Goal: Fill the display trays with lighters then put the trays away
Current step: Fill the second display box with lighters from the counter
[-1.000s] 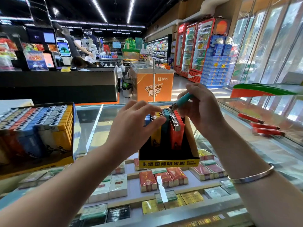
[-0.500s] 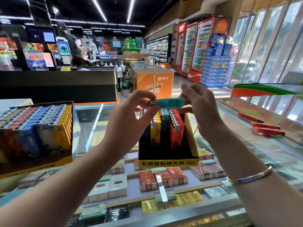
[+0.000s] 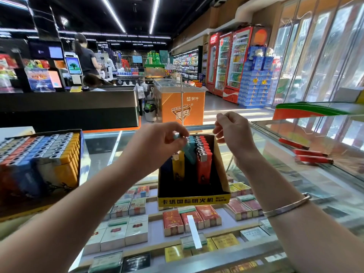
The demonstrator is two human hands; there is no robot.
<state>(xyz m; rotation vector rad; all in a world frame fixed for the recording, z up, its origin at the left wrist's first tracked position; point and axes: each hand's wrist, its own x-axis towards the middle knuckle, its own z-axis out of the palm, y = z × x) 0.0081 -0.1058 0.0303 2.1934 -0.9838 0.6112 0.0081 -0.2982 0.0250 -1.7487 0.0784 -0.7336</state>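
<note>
A black and yellow display tray (image 3: 194,200) stands on the glass counter in the middle, partly filled with upright lighters: a red row (image 3: 203,160), a yellow one (image 3: 178,166) and teal ones behind. My left hand (image 3: 159,142) pinches a teal lighter (image 3: 188,154) by its top, tilted, with its lower end down in the tray's teal row. Just right of the tray's far corner my right hand (image 3: 231,129) hovers with loosely curled fingers, holding nothing. A second tray (image 3: 81,154), full of lighters, sits at the left.
The glass counter (image 3: 102,152) covers rows of cigarette packs. Red lighters (image 3: 311,156) lie loose on the glass at the right. An orange freezer chest (image 3: 182,107) and a black checkout desk (image 3: 69,111) stand beyond, with a person behind the desk.
The teal lighter passed from my right hand to my left, turned from level to tilted and went down into the tray. My right hand let go and drew off to the right.
</note>
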